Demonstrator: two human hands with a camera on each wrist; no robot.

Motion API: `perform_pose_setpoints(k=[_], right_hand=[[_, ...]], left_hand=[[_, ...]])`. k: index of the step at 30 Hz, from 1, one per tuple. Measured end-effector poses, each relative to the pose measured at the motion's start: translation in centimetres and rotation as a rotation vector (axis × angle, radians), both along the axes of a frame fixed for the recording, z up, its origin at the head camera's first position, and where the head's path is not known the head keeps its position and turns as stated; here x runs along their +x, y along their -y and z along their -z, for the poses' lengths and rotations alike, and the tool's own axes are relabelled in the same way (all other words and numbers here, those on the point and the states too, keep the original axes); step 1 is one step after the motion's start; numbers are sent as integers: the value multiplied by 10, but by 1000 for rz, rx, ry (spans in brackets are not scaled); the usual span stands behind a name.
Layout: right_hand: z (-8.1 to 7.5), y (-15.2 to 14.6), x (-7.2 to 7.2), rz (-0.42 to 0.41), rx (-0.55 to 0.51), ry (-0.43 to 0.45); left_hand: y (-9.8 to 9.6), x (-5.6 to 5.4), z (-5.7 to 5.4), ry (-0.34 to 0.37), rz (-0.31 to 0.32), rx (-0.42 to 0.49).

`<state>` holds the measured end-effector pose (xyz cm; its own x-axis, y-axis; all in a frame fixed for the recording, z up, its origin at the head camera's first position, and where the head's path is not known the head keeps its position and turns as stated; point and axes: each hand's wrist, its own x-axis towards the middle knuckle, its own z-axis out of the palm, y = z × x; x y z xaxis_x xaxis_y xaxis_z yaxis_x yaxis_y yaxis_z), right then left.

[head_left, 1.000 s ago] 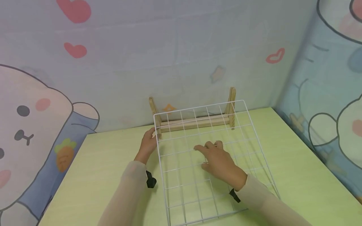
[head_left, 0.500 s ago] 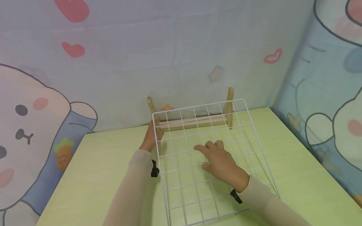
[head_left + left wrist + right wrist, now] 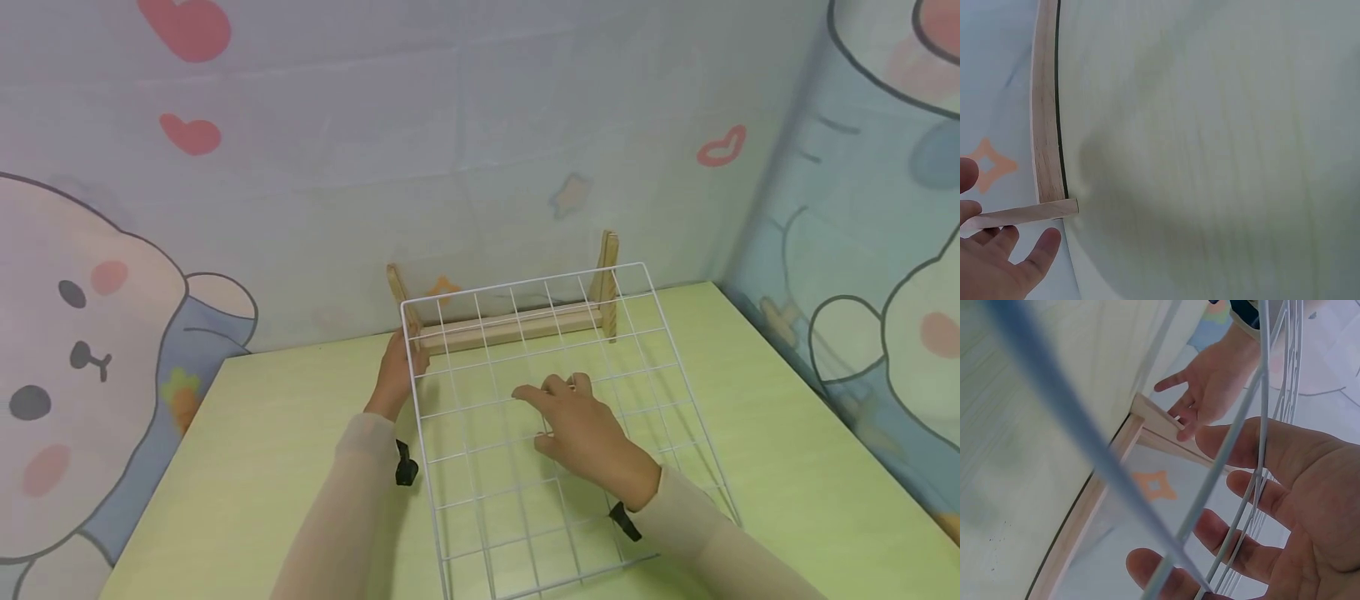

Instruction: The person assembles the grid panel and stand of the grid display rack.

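Note:
A white wire grid panel (image 3: 522, 283) leans up over the table in the head view, its far edge overlapping a wooden stand (image 3: 611, 250). My right hand (image 3: 581, 433) holds the panel near its middle; in the right wrist view, thumb and fingers of that hand (image 3: 1329, 494) hook around the wires. At the panel's far left corner, my left hand (image 3: 393, 375) grips the stand's left upright. The left wrist view shows this upright (image 3: 1022, 214) between thumb and fingers, beside the crossbar (image 3: 1046, 112).
The pale green table (image 3: 270, 433) ends at a cloth backdrop (image 3: 360, 183) printed with hearts and cartoon animals. The stand sits at the table's back edge, close to the cloth. A small black device (image 3: 406, 467) hangs at the left wrist.
My left hand has reached forward to the stand's left upright and taken hold of it. That end of the stand has shifted slightly toward me. Right hand and panel stay nearly still.

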<state>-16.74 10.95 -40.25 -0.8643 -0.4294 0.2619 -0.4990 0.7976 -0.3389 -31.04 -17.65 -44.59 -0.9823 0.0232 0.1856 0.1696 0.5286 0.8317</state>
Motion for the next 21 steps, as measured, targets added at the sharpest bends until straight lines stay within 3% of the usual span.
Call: perform_pose_setpoints(k=[6,13,21], right_hand=[[-2,0,1,0,2,-2],[-3,0,3,9,-7,28],[-2,1,3,7,1,11]], left_hand=[[5,8,3,4,9,8],[11,11,9,18,22,-59],[16,23,10,-6,50,-152]])
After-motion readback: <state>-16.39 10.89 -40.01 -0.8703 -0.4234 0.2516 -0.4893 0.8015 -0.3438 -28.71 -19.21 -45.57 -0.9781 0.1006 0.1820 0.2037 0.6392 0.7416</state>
